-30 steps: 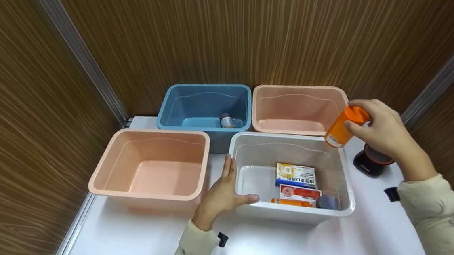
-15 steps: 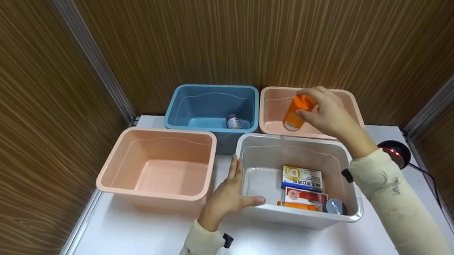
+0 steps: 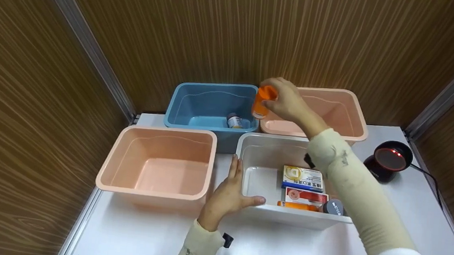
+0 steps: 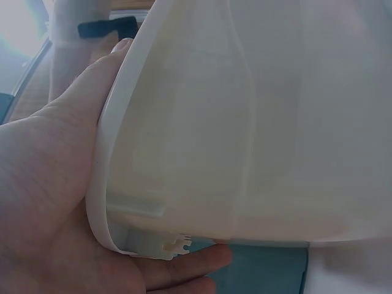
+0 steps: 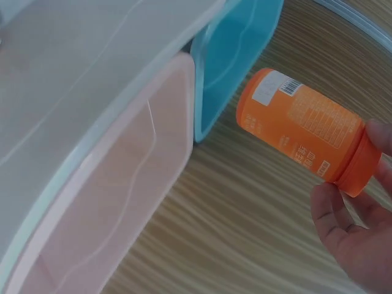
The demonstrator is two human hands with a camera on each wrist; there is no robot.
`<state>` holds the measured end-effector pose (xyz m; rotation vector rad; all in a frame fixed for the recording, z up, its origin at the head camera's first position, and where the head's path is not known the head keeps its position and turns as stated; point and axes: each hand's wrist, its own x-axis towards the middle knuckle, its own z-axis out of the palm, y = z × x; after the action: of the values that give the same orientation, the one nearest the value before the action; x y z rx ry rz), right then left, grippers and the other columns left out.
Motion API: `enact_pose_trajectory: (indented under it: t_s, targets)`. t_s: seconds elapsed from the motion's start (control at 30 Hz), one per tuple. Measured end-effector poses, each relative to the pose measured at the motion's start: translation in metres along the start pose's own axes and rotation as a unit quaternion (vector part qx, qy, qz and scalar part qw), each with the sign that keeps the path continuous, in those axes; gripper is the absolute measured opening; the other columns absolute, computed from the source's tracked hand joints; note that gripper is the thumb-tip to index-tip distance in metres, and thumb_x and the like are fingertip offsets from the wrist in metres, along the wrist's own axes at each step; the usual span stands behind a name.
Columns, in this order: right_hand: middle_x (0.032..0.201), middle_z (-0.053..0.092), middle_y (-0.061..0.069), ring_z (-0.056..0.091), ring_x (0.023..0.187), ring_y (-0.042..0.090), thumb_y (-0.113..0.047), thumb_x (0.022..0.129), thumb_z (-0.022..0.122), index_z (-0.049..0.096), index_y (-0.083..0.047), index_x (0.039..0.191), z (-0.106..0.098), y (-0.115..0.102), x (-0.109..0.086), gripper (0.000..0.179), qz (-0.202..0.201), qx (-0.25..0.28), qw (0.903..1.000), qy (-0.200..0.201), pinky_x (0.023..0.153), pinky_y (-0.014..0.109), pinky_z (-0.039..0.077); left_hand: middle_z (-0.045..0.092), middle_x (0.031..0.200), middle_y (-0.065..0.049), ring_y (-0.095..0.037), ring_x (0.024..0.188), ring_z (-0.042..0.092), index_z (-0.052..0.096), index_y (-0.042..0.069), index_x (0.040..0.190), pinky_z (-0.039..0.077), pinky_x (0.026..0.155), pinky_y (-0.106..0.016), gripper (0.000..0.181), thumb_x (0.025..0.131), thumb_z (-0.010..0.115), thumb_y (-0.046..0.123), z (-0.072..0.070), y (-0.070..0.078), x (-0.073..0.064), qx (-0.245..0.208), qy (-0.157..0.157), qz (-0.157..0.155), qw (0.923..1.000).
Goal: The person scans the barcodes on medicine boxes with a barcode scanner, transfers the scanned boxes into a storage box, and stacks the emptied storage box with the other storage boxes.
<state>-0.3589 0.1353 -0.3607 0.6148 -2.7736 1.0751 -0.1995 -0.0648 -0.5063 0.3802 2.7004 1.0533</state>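
Observation:
My right hand (image 3: 287,102) grips an orange bottle (image 3: 263,102) by its cap, high over the rims where the blue bin (image 3: 196,105) and the back pink bin (image 3: 355,113) meet. In the right wrist view the bottle (image 5: 300,128) shows a white label patch with a barcode, and fingers and thumb pinch the cap. At the near left corner of the white bin (image 3: 262,146), my left hand (image 3: 225,200) rests with fingers straight along the side and thumb over the front rim. The left wrist view has that hand (image 4: 55,184) against the outside of the rim.
Inside the white bin lie a vitamin D box (image 3: 303,178), a red-and-white box (image 3: 306,196), an orange tube (image 3: 298,205) and a dark-capped container (image 3: 333,207). A small bottle (image 3: 234,121) lies in the blue bin. A front pink bin (image 3: 166,175) stands left; a black corded device (image 3: 388,160) stands right.
My right hand has carried the orange bottle leftward, from beyond the white bin's right side across the back pink bin to the blue bin's edge. The left hand stays at the white bin.

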Motion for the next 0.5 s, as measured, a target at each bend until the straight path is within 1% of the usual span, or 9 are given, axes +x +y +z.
enact_pose_trajectory:
  t_s: [0.1, 0.23, 0.33, 0.43, 0.5]
  targets:
    - [0.134, 0.053, 0.013, 0.050, 0.114, 0.031, -0.007, 0.094, 0.070, 0.059, -0.008, 0.136, 0.013, -0.001, 0.010, 0.044, -0.003, 0.006, 1.0000, -0.005, 0.098, 0.044, 0.049, -0.013, 0.168, -0.007, -0.038, 0.136, 0.044, 0.002, 0.007, 0.162, 0.042, 0.107, -0.044, 0.135, 0.071, 0.080, 0.069, 0.000, 0.000, 0.000, -0.002, -0.001, 0.003, 1.0000]
    - [0.129, 0.055, 0.016, 0.051, 0.111, 0.034, -0.004, 0.093, 0.071, 0.059, -0.006, 0.134, 0.029, 0.000, 0.020, 0.043, -0.013, 0.001, 0.9998, -0.013, 0.097, 0.046, 0.049, -0.013, 0.168, -0.007, -0.037, 0.135, 0.046, 0.001, 0.008, 0.163, 0.043, 0.106, -0.044, 0.136, 0.070, 0.079, 0.071, 0.002, 0.002, 0.000, -0.005, -0.004, 0.009, 0.9999]
    - [0.127, 0.055, 0.018, 0.053, 0.110, 0.035, -0.004, 0.093, 0.071, 0.059, -0.004, 0.133, 0.040, 0.004, 0.022, 0.042, -0.015, -0.012, 0.9993, -0.033, 0.097, 0.047, 0.049, -0.013, 0.168, -0.007, -0.036, 0.133, 0.049, 0.001, 0.008, 0.163, 0.045, 0.104, -0.043, 0.136, 0.070, 0.078, 0.072, 0.003, 0.003, 0.000, -0.004, -0.006, 0.013, 0.9999]
    - [0.128, 0.054, 0.019, 0.054, 0.112, 0.035, -0.005, 0.094, 0.071, 0.057, -0.003, 0.134, 0.047, 0.008, 0.021, 0.043, -0.008, -0.022, 0.9982, -0.056, 0.099, 0.047, 0.048, -0.015, 0.168, -0.005, -0.035, 0.131, 0.051, 0.000, 0.008, 0.162, 0.046, 0.103, -0.042, 0.136, 0.071, 0.077, 0.073, 0.003, 0.004, 0.000, 0.002, -0.008, 0.016, 0.9998]
    - [0.129, 0.055, 0.019, 0.053, 0.112, 0.034, -0.005, 0.094, 0.071, 0.057, -0.003, 0.135, 0.050, 0.009, 0.020, 0.043, -0.002, -0.025, 0.9977, -0.063, 0.100, 0.047, 0.048, -0.015, 0.167, -0.005, -0.035, 0.131, 0.050, 0.001, 0.008, 0.162, 0.046, 0.103, -0.042, 0.136, 0.071, 0.077, 0.073, 0.003, 0.005, 0.001, 0.005, -0.008, 0.014, 0.9999]
